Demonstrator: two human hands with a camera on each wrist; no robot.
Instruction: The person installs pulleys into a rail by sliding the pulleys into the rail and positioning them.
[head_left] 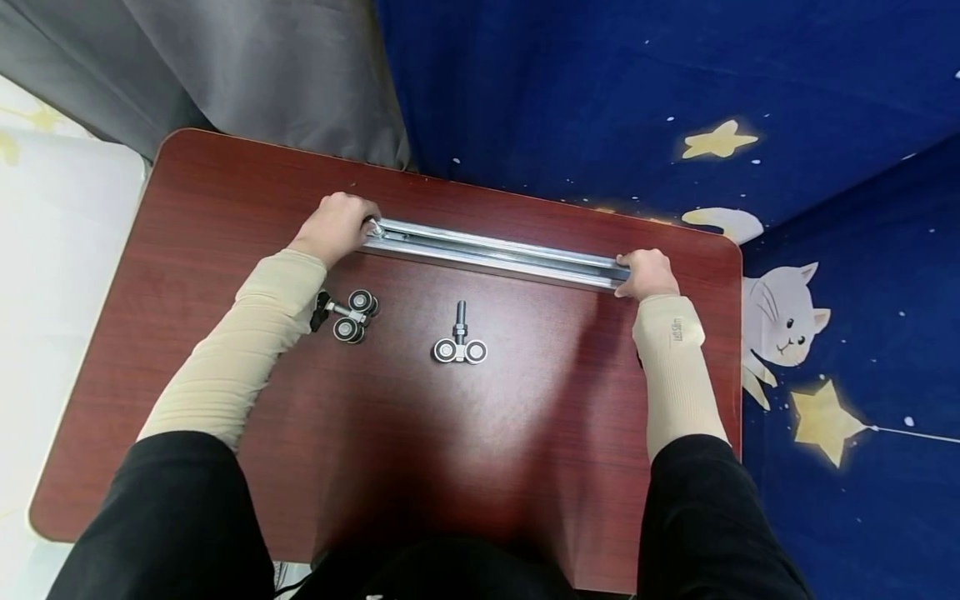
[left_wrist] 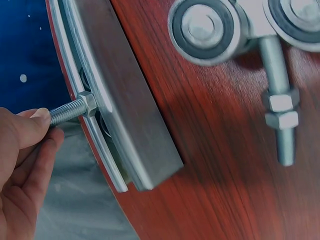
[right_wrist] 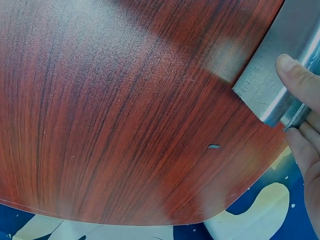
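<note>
A silvery metal channel rail (head_left: 487, 260) lies along the far side of the table, its slot facing up. My left hand (head_left: 337, 227) is at its left end. In the left wrist view the thumb and fingers pinch the threaded bolt (left_wrist: 70, 112) of a roller trolley, a nut against the slot and the wheels mostly hidden inside the channel. My right hand (head_left: 649, 273) grips the rail's right end, thumb (right_wrist: 295, 72) on the near lip and fingers round the far side. Two more roller trolleys lie nearer me, one in the middle (head_left: 461, 351) and one by the left forearm (head_left: 347, 328).
The reddish-brown wooden table (head_left: 540, 400) has rounded corners. Behind it hang a grey curtain (head_left: 285, 75) and a blue curtain (head_left: 540, 92) with stars and a cat. A white surface (head_left: 60, 267) adjoins the table's left edge.
</note>
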